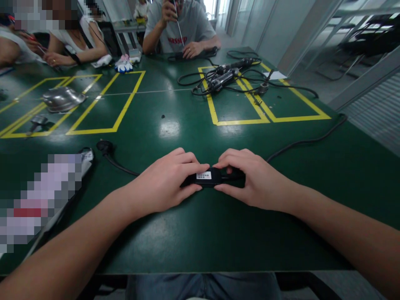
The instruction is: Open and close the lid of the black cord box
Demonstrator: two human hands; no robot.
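A small black box [214, 176] with a white label lies low over the green table [187, 237], between my two hands. My left hand [171, 179] grips its left end, thumb on the near side and fingers on the far side. At the box's right end, the thumb and fingers of my right hand [253, 177] hold its edges, with a black cable under the palm. A black plug [104, 146] is on the cable that runs out to the left. Another stretch of black cable [300, 143] leads away to the right.
Black tools [223, 79] with tangled cables lie at the back right, by yellow tape. A metal bowl-like part [62, 99] is at the left. A blurred long package [46, 196] lies beside my left forearm. People sit across the table, one holding a thin rod.
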